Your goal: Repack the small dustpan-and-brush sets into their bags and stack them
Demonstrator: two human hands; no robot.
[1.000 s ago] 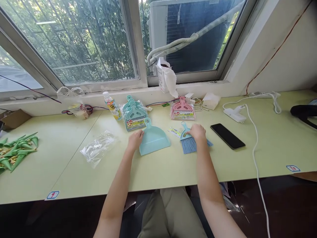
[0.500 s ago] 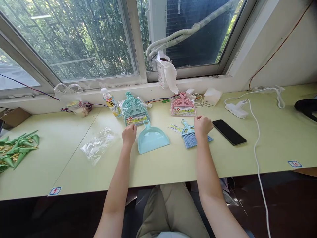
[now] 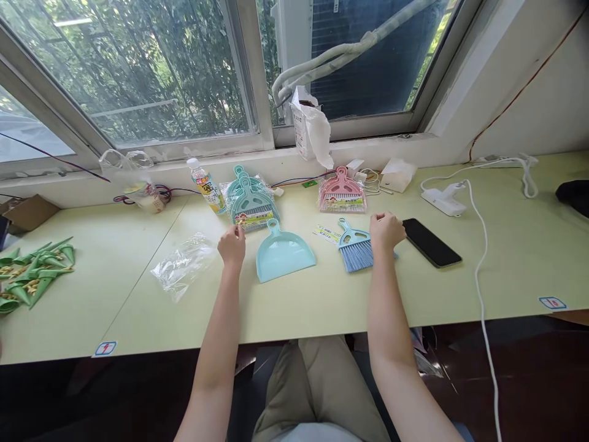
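My left hand [image 3: 232,246] is closed, held just left of a light blue dustpan [image 3: 285,256] and in front of turquoise dustpan-and-brush sets [image 3: 252,197] in clear wrapping. A tiny yellowish spot shows at its fingertips, too small to name. My right hand [image 3: 387,232] makes a fist with its back to me, so its palm is hidden. It overlaps the right part of a small blue hand brush [image 3: 356,253], whose handle points away from me. Whether hand and brush touch, I cannot tell. Between brush and dustpan lies a yellow-green paper label [image 3: 327,234].
A crumpled clear bag [image 3: 181,267] lies left, with green cones [image 3: 39,273] beyond. Behind stand a drink bottle [image 3: 206,185] and a wrapped pink dustpan set [image 3: 342,191]. To the right are a black phone [image 3: 431,243] and a power strip [image 3: 444,201] with a trailing white cable.
My left hand has shifted slightly left and turned, its fingertips now pointing upward. My right hand has moved a little to the right. Dustpan and brush lie as before; the view has shifted slightly.
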